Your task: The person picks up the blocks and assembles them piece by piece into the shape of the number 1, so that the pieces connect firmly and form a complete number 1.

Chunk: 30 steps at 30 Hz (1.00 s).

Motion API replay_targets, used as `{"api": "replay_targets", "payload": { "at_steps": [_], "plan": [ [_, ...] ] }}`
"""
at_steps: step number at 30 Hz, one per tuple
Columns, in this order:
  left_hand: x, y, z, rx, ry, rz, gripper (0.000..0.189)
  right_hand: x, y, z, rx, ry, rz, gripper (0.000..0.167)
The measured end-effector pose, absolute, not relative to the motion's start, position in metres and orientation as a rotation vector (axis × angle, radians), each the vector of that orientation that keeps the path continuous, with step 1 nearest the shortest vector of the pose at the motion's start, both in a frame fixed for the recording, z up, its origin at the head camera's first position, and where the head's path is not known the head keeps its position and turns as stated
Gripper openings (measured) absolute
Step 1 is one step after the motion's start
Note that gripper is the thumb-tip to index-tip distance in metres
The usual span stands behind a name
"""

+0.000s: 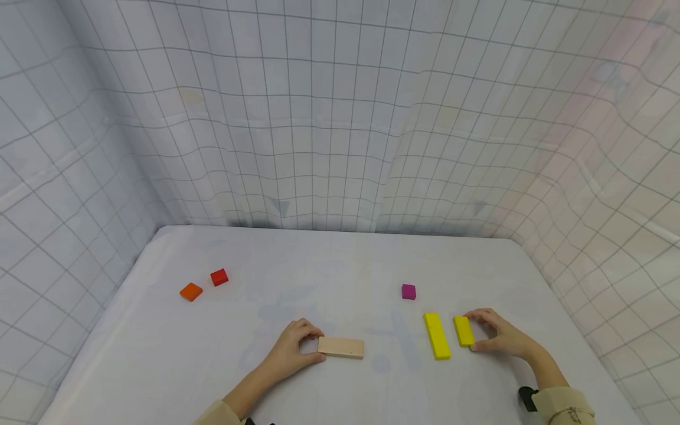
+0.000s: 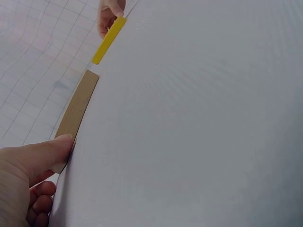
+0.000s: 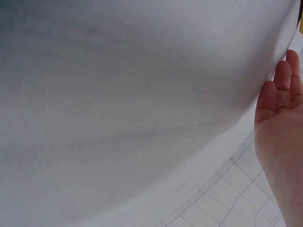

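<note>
Over the middle of the white-covered table [image 1: 329,277], toward the near edge, the person's left hand [image 1: 292,351] pinches the plain wooden block [image 1: 342,348] by its left end, thumb on the near side and fingers on the far one; the block lies lengthwise, roughly parallel to the far edge. Nearer the right edge, the right hand [image 1: 499,335] has thumb and fingers at opposite ends of the short yellow block [image 1: 464,331], pinching it; the right wrist view barely catches that block at its border, so how firm the hold is I cannot tell. Standing in the way between the two held pieces is the long yellow block [image 1: 437,336], lying slantwise just beside the short one, apart from both hands. Beyond it, toward the far edge, sits a purple cube [image 1: 408,292]. Over by the far left corner, well away from either hand, a red block [image 1: 219,277] and an orange block [image 1: 191,291] lie near each other without touching. Grid-patterned cloth [image 1: 329,141] hangs behind the far edge and along both sides. A rolled beige sleeve [image 1: 564,406] covers the right forearm, with a dark band [image 1: 528,398] at the wrist.
</note>
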<state>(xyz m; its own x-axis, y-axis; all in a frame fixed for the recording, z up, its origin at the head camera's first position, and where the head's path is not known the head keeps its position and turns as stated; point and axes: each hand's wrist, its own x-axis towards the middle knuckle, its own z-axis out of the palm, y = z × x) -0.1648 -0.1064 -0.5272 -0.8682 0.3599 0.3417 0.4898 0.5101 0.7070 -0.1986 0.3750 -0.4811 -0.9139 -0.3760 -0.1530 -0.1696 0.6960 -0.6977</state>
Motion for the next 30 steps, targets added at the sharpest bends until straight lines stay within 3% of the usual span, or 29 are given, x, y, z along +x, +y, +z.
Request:
{"api": "replay_targets", "payload": {
  "at_steps": [15, 30],
  "plan": [
    [-0.165, -0.107, -0.527, -0.743, -2.592, -1.323, 0.033, -0.2, 0.365, -0.478, -0.513, 2.749, -1.038, 0.061],
    [-0.165, -0.106, -0.527, -0.737, -2.58, -1.352, 0.034, -0.211, 0.318, -0.473, -0.669, 2.774, -1.349, 0.056]
  ]
}}
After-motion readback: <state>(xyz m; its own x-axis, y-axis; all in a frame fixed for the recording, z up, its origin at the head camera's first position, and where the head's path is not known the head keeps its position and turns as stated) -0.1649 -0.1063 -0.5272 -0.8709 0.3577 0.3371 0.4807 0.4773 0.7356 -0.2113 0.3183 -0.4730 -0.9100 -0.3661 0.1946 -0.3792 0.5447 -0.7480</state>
